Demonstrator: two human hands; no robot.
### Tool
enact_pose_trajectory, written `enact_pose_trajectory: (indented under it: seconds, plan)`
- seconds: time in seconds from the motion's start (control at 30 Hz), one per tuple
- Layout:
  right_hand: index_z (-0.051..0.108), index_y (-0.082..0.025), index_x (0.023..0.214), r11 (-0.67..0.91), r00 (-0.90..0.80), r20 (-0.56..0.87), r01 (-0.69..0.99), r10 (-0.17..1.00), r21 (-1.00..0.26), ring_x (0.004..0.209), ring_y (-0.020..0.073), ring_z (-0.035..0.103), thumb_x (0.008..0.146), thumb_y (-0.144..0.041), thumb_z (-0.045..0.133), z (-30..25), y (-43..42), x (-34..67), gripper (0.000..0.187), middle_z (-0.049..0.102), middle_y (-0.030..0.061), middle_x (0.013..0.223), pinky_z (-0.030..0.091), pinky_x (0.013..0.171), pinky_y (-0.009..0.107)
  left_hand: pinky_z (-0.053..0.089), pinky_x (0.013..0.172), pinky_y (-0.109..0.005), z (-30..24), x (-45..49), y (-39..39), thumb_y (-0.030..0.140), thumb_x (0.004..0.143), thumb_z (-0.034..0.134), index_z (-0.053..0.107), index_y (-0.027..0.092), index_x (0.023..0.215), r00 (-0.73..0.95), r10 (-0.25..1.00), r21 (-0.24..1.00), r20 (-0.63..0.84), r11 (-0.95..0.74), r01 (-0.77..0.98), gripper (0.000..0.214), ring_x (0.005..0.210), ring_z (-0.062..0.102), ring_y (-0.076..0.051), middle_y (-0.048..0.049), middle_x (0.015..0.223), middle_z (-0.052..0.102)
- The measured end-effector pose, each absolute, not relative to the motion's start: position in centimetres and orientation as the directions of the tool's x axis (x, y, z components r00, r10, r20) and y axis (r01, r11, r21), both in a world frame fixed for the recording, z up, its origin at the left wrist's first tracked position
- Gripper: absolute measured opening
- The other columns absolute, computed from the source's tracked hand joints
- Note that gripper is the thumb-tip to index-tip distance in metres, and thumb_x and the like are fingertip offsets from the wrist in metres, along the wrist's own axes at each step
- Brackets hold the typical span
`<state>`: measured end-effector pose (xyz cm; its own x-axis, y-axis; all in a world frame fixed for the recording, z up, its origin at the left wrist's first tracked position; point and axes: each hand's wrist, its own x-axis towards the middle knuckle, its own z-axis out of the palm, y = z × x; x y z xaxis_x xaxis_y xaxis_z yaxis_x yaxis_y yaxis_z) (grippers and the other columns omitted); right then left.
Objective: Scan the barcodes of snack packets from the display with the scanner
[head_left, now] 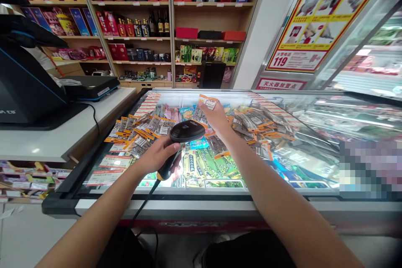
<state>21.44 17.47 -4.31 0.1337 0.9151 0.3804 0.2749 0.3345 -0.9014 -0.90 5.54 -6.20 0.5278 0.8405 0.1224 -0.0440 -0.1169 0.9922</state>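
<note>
My left hand is closed round the handle of a black barcode scanner with an orange trim and a cable trailing down toward me. The scanner head points away over the freezer lid. My right hand reaches further out and pinches a small orange-edged snack packet, holding it up just beyond the scanner. Both hands hover above a glass-topped chest freezer whose lid is covered with many similar orange-and-grey packets.
A white counter on the left carries a black till screen and a flat black device. Shelves of boxed goods and bottles fill the back wall. A red and yellow poster hangs at right. Green packets lie inside the freezer.
</note>
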Motion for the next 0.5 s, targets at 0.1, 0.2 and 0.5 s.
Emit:
enact_pose_trajectory:
  seconds: [0.1, 0.2, 0.5]
  plan:
    - [0.065, -0.023, 0.105, 0.343, 0.098, 0.394, 0.333, 0.914, -0.878, 0.099, 0.0275, 0.071, 0.084, -0.058, 0.076, -3.5, 17.4, 21.9, 0.042, 0.078, 0.0085, 0.108, 0.056, 0.09, 0.041, 0.046, 0.04, -0.024, -6.1, -1.2, 5.7, 0.07, 0.088, 0.068, 0.053, 0.019, 0.09, 0.506, 0.853, 0.992, 0.127, -0.122, -0.043, 0.053, 0.039, 0.059, -0.014, -0.0008, 0.058, 0.064]
    - [0.062, -0.024, 0.109, 0.32, 0.15, 0.407, 0.404, 0.901, -0.857, 0.092, 0.0278, 0.07, 0.079, -0.055, 0.082, -2.0, 18.0, 24.7, 0.047, 0.076, 0.0083, 0.104, 0.057, 0.084, 0.041, 0.046, 0.038, -0.025, -6.2, -1.6, 6.1, 0.071, 0.088, 0.065, 0.054, 0.019, 0.093, 0.452, 0.878, 0.987, 0.159, -0.145, -0.066, 0.053, 0.038, 0.059, -0.016, -0.0006, 0.057, 0.064]
    - [0.066, -0.022, 0.092, 0.2, 0.168, 0.469, 0.745, 0.867, -0.636, 0.113, 0.0501, 0.06, 0.076, -0.04, 0.083, -2.2, 20.5, 39.1, 0.03, 0.069, 0.0203, 0.093, 0.042, 0.098, 0.067, 0.042, 0.034, -0.026, -5.7, -2.0, 7.0, 0.076, 0.08, 0.065, 0.052, 0.02, 0.099, 0.302, 0.937, 0.978, 0.177, -0.133, -0.161, 0.061, 0.035, 0.056, -0.017, 0.0014, 0.054, 0.063]
